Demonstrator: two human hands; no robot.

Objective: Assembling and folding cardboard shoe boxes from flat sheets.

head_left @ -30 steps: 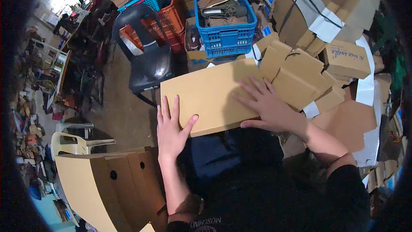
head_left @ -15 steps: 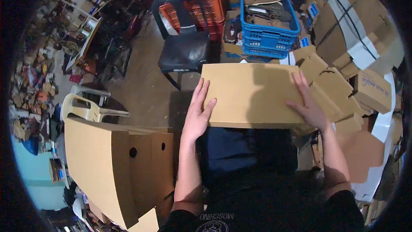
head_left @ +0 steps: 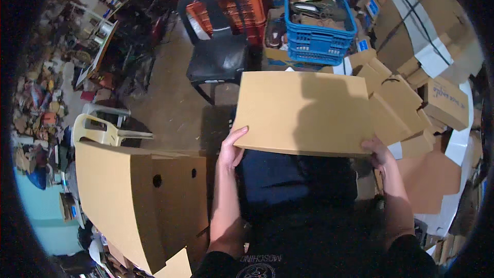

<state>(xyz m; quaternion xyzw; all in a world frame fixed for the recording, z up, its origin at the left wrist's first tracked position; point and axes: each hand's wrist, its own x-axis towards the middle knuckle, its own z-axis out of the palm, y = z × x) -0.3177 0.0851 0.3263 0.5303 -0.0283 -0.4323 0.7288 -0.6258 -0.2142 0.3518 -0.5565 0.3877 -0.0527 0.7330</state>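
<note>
Holding a flat cardboard sheet (head_left: 303, 110) over the lap, both hands clamp its near edge. It lies toward twelve o'clock from them, its long axis running nine to three, equally near to both. A tall cardboard stack (head_left: 128, 195) stands at eight o'clock, a black chair (head_left: 218, 51) at eleven, a blue crate (head_left: 321, 20) of sandals at twelve, folded boxes (head_left: 411, 103) at two. Left hand (head_left: 231, 152) pinches the sheet's left corner, thumb on top; right hand (head_left: 380, 154) grips the right corner, fingers hidden underneath.

Concrete floor (head_left: 175, 108), black chair (head_left: 218, 46), blue crate (head_left: 321, 41), cardboard boxes (head_left: 447, 103)
</note>
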